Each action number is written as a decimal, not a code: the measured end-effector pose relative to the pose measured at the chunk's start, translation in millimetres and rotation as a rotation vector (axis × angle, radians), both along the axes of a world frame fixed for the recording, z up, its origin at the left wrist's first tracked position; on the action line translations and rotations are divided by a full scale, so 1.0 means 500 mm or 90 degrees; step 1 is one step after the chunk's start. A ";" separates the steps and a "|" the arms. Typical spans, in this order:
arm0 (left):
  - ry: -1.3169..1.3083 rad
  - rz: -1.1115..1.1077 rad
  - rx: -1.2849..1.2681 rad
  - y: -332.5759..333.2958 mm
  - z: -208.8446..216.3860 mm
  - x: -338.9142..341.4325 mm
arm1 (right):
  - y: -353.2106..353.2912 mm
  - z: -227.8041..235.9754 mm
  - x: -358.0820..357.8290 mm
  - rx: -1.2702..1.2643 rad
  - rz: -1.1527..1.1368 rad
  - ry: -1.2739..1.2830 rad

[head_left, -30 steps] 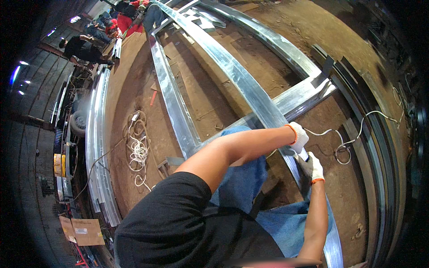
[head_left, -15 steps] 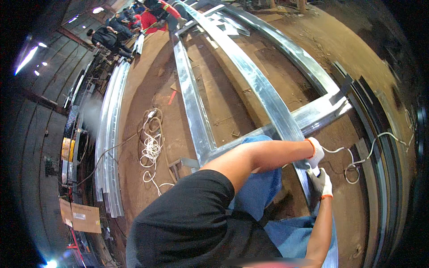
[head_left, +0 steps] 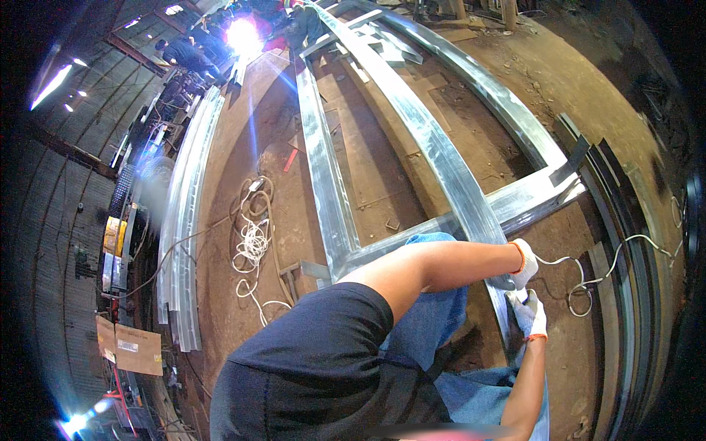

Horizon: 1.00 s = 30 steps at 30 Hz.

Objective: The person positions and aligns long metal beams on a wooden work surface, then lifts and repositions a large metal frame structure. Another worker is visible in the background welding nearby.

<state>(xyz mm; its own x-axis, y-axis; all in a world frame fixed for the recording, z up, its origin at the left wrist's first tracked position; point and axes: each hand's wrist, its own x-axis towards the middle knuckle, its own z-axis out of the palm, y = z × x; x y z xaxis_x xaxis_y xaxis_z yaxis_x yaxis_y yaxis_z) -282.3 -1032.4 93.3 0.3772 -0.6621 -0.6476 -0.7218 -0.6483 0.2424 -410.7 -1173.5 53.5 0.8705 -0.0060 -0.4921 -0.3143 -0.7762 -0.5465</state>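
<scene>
My left hand (head_left: 524, 264), in a white knit glove with an orange cuff, is closed at the right edge of a long shiny metal beam (head_left: 434, 140). Just below it, my right hand (head_left: 529, 316), gloved the same way, is closed with its thumb side toward the left. Between the two hands shows a small white piece (head_left: 521, 295), too small to name; the fingers hide most of it. A thin white cord (head_left: 555, 260) runs off to the right from beside my left hand. The beam passes over a crosswise metal beam (head_left: 526, 197) of the frame.
Parallel beams (head_left: 322, 162) form a large frame on the dirt floor. Dark steel lengths (head_left: 621, 220) lie at right, galvanized channels (head_left: 187, 220) at left. Coiled white cable (head_left: 252, 242) and a cardboard box (head_left: 138, 350) lie left. People work near a bright welding flash (head_left: 244, 35).
A bright welding flash has appeared among the people at the far end. The view has shifted slightly. My hands stay close together by the beam, the right one turned a little.
</scene>
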 end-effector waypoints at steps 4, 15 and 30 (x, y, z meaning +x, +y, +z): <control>0.000 -0.006 0.002 -0.012 0.002 -0.002 | -0.013 -0.014 -0.006 0.017 -0.017 -0.006; 0.033 -0.016 -0.005 -0.024 -0.012 -0.012 | -0.015 0.032 0.001 -0.047 0.019 0.063; 0.005 -0.023 0.006 0.006 -0.021 -0.010 | 0.011 0.012 0.009 -0.009 0.015 0.026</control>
